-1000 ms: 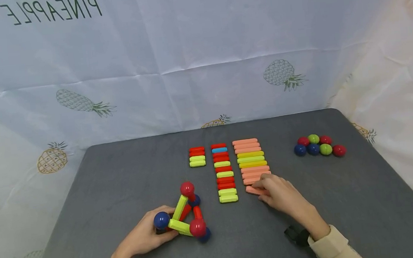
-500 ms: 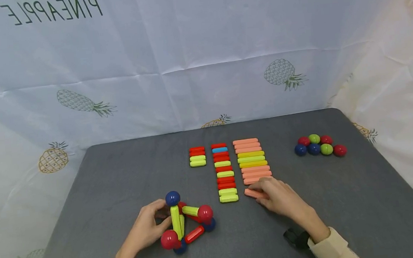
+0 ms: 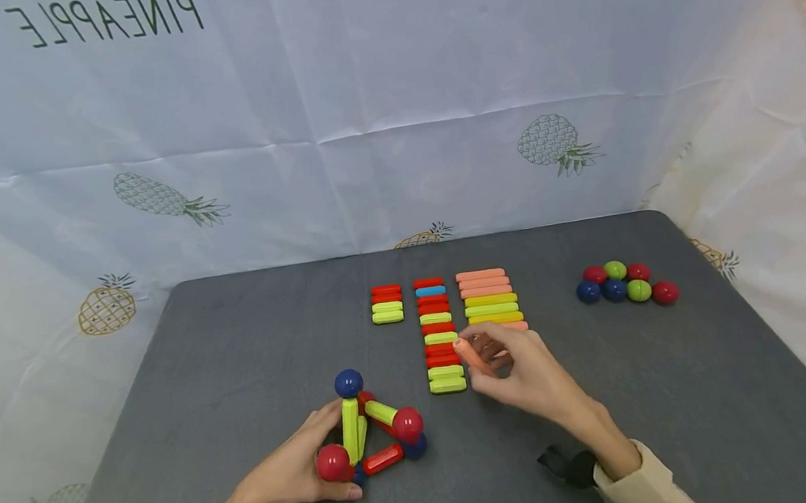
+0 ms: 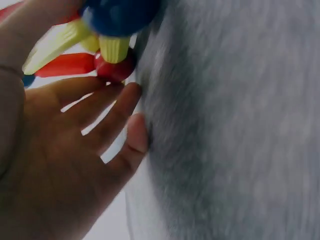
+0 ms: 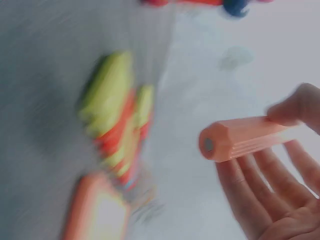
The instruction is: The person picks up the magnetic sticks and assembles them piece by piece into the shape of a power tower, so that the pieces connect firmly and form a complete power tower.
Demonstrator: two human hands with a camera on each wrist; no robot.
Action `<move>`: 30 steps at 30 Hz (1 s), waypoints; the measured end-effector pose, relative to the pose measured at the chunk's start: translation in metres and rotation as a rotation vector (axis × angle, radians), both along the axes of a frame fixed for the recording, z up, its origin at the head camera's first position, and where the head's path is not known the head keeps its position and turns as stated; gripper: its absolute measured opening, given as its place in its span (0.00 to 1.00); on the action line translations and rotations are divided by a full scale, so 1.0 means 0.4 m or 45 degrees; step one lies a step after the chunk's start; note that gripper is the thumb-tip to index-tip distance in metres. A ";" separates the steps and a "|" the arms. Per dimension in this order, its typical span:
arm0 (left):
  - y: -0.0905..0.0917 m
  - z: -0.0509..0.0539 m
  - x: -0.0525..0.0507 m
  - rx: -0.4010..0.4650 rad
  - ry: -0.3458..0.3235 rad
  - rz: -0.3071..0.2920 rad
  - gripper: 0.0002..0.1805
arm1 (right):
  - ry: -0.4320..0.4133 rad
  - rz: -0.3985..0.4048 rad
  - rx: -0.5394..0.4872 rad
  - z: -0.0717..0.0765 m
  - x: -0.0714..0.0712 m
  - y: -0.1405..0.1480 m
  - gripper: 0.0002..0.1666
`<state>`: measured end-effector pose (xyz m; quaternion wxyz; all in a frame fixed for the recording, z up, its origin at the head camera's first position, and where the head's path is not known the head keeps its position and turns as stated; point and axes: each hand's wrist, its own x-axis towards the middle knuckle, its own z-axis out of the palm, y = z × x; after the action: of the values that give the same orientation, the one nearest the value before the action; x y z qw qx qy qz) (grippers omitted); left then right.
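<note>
On the left, the left hand (image 3: 293, 468) wraps its fingers and thumb round the near-left side of a ball-and-stick structure with red and blue balls and green and red sticks (image 3: 350, 431). In the left wrist view that hand's long fingers (image 4: 107, 120) lie against the structure's red ball (image 4: 115, 65). The right hand (image 3: 531, 373) pinches a salmon stick (image 3: 473, 356) between thumb and fingers, raised over the table near the middle column. One end of this salmon stick (image 5: 245, 137) points away from the right hand (image 5: 275, 195) in the right wrist view.
Beyond the hands lie a short column of red and green sticks (image 3: 387, 307), a longer mixed column (image 3: 434, 308) and a salmon-and-yellow column (image 3: 488, 300), partly behind the right hand. Several loose balls (image 3: 616, 292) sit at the right. Printed cloth hangs behind the grey table (image 3: 258, 338).
The structure has turned and now stands with a blue ball at its top. The left thumb has shifted to its near side. The right hand has lifted the salmon stick and moved left.
</note>
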<state>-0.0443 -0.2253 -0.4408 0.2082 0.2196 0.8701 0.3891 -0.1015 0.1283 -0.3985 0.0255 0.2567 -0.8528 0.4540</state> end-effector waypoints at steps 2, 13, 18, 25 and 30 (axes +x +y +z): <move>0.010 -0.007 -0.007 0.015 0.064 0.013 0.55 | 0.025 0.032 -0.137 0.028 0.011 -0.028 0.24; 0.054 -0.017 -0.022 0.093 0.364 0.262 0.20 | -0.013 0.261 -0.494 0.113 0.041 -0.173 0.19; 0.051 -0.014 -0.012 0.176 0.504 0.347 0.22 | -0.085 0.389 -0.420 0.082 0.036 -0.202 0.18; 0.038 0.006 0.000 0.263 0.723 0.379 0.24 | -0.063 0.540 -0.198 0.035 0.019 -0.212 0.16; 0.035 0.012 0.002 0.285 0.766 0.370 0.23 | -0.035 0.534 -0.008 0.023 0.013 -0.216 0.15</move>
<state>-0.0434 -0.2114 -0.4360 -0.1404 0.2197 0.8666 0.4254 -0.0962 0.0420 -0.3894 -0.0802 0.4224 -0.7795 0.4556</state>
